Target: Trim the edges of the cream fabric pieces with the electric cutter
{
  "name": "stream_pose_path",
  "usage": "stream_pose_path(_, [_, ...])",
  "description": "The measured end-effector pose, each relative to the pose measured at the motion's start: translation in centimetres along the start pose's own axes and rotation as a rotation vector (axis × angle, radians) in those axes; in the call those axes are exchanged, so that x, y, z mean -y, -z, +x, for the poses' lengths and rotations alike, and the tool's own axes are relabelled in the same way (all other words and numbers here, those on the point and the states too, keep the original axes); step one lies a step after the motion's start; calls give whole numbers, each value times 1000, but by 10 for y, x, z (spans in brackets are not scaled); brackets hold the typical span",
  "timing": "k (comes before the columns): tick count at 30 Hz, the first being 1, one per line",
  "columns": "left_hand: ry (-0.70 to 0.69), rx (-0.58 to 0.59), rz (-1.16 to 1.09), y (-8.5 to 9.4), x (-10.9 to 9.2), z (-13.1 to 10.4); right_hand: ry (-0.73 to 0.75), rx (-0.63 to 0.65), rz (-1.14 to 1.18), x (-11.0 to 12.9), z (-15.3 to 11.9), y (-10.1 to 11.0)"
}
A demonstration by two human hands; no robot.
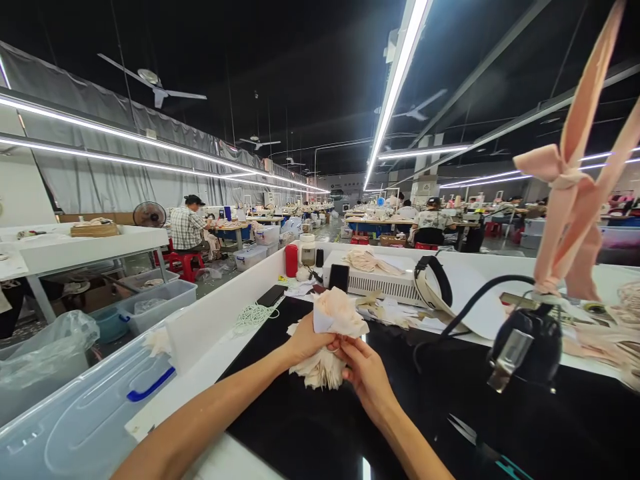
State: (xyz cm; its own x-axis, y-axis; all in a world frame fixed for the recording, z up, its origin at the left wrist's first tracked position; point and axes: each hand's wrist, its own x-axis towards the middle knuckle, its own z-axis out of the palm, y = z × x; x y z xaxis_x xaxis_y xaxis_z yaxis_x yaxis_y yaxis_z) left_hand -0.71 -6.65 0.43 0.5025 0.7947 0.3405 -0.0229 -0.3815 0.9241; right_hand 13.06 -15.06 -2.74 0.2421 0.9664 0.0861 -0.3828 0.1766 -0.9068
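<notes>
Both my hands meet around a bunch of pale peach fabric pieces (320, 370), held above the black work surface (400, 413). My left hand (310, 339) is wrapped round the bunch from the left, and ruffled fabric (341, 310) with a white edge shows above it. From the right, my right hand (361, 367) pinches at the middle of the bunch, fingertips against the left fingers. What lies between those right fingertips is too small to make out clearly. Frayed fabric ends hang below both hands.
Teal-handled scissors (475, 437) lie at the front right. A black clamp lamp (525, 347) with pink fabric strips (563, 200) stands at right. Green cord (255, 315) and a phone (273, 295) lie at left, near a white perforated box (380, 283). Co-workers sit farther off.
</notes>
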Motion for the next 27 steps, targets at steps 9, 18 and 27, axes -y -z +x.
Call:
stream_pose_path(9, [-18,-164,232,-7,-30,4,269,-99,-344,-8,0,-5])
stream_pose_path(18, [166,-183,446,-47,-46,-6,164,35,-239,-23,-7,-4])
stream_pose_path(27, [212,74,408,-40,-57,-12,108,110,136,-27,-16,-15])
